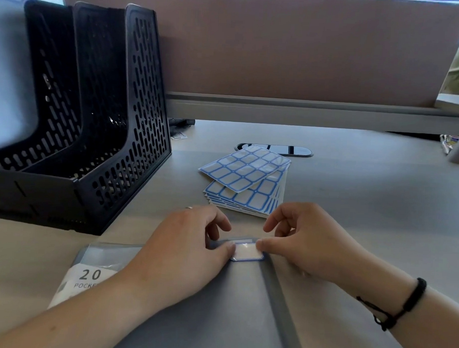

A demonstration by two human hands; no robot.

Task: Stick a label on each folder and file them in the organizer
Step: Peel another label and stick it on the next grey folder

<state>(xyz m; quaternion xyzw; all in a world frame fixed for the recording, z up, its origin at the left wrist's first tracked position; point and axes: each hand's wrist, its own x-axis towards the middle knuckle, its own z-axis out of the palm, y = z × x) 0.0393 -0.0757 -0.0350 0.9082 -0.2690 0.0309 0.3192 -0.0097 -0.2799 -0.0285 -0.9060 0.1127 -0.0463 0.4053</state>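
- Pressing down is what seems to be under way: a blue-bordered white label (247, 252) is being held against the top edge of a grey folder (218, 316) lying flat on the desk (352, 199).
- The label is pinched at its left edge by the left hand (184, 247) and at its right edge by the right hand (306, 244), thumbs touching it and the other fingers curled above.
- A crease or trapped bubble could be left, it is judged, if both ends are pressed before the middle is smoothed.
- The label sits right by the folder's spine ridge and top edge; a slight slip could leave it overhanging or skewed.
- The black mesh organizer (89, 132) stands well apart at the left; no folder can be seen in its compartments, so filing is judged not yet begun.
- A fanned stack of label sheets (246, 182) lies just beyond the hands, close enough to be brushed and scattered.
- Hidden matters: how much of the label is already stuck cannot be told.
- A second packaged folder (89, 275), printed "20 POCKE…", is partly covered by the left forearm.
- The folder's lower part is cut off by the frame.
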